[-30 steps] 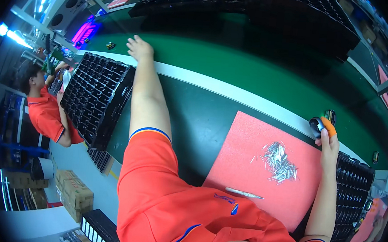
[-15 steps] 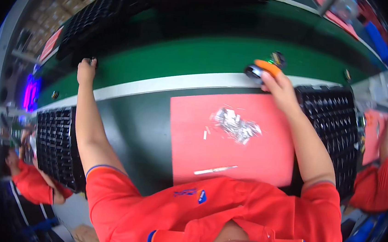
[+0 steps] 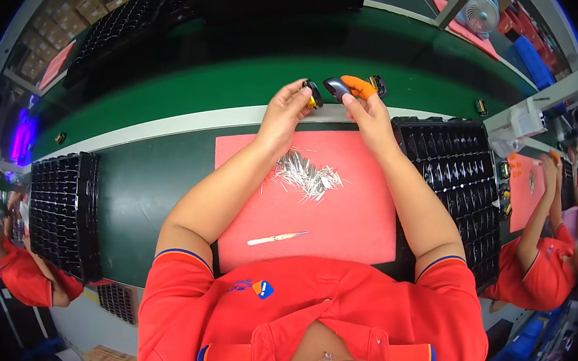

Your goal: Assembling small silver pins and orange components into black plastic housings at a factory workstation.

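Observation:
My left hand (image 3: 287, 111) pinches a small black-and-yellow part (image 3: 313, 96) above the white edge of the green conveyor belt (image 3: 243, 73). Close beside it, my right hand (image 3: 371, 119) grips a dark, glossy, rounded shell (image 3: 337, 89), like the top cover of a computer mouse. An orange finger cot (image 3: 359, 86) covers a finger of that hand. A narrow gap separates the two parts. Another black-and-yellow part (image 3: 378, 86) sits on the belt just past my right fingers. Below my hands, a pink mat (image 3: 326, 232) carries a pile of thin silvery strips (image 3: 309, 175) and a pen-like tool (image 3: 277, 238).
Black compartment trays stand at the right (image 3: 451, 174) and left (image 3: 63, 209) of the bench. More black-and-yellow parts lie on the belt, one (image 3: 481, 106) at the far right. Red-shirted people work at the right (image 3: 536, 264) and left (image 3: 33, 275). A fan (image 3: 482, 15) stands far right.
My left hand has swung from the far left to the middle, bringing the part beside my right hand. My right hand has shifted left with the shell. The view has turned slightly.

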### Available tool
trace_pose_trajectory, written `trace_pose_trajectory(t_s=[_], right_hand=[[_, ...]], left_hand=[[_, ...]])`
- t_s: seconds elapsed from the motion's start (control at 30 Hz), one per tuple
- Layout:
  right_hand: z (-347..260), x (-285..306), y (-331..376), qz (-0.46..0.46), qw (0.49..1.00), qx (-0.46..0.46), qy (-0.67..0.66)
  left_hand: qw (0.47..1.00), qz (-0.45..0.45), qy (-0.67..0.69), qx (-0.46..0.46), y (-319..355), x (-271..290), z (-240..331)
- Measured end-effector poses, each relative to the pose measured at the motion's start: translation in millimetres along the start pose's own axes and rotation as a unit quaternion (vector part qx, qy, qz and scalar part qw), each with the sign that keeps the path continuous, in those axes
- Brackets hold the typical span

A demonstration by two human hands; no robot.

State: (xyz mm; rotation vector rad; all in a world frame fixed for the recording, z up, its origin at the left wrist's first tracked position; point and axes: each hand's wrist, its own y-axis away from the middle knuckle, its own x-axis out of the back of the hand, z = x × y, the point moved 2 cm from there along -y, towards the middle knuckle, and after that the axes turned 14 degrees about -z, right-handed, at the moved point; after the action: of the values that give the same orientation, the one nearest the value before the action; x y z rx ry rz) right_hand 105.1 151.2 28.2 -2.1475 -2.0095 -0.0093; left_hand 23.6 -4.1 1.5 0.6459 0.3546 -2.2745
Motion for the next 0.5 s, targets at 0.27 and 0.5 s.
trace_pose_trajectory(t_s=[0.27, 0.5], right_hand=[[-0.8, -5.2, 0.5, -0.001, 0.999, 0.027, 0.029], [-0.2, -3.7, -0.7, 0.025, 0.993, -0.003, 0.114]], left_hand=[[0.998, -0.057, -0.004, 0.037, 0.8, -4.4, -0.3], [0.997, -0.059, -0.009, 0.045, 2.1, -7.3, -3.7]])
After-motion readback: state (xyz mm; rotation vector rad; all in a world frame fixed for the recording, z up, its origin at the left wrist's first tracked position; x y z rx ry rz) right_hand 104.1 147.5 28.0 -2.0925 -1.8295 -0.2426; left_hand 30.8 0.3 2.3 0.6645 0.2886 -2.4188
